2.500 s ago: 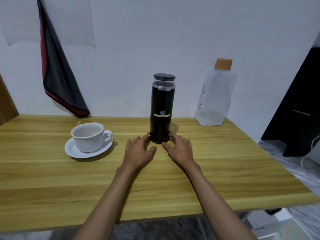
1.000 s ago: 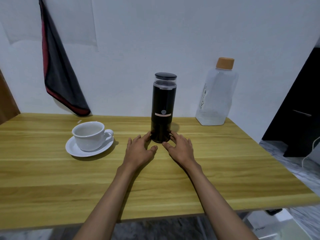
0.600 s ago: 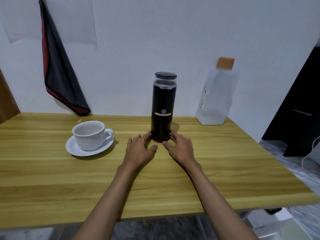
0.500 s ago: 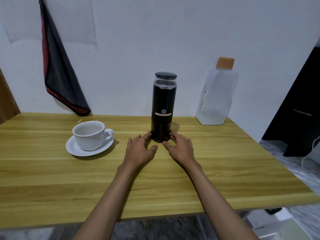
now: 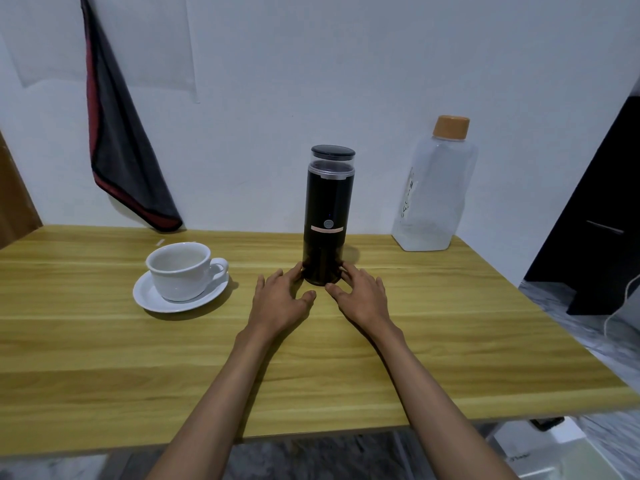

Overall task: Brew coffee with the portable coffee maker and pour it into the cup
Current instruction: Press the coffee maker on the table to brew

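Coffee maker [image 5: 327, 216] upright on table [image 5: 104, 358], lid on; cup [image 5: 180, 268] empty; left grip [image 5: 278, 299], right grip [image 5: 363, 296] released, touching its base; brewing likely underway, pouring left

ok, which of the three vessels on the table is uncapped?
The white cup on its saucer, at left; the black coffee maker and clear bottle both wear lids.

The wooden table [image 5: 450, 323] carries a saucer [image 5: 149, 299], coffee maker [image 5: 327, 216] and plastic bottle [image 5: 433, 195].
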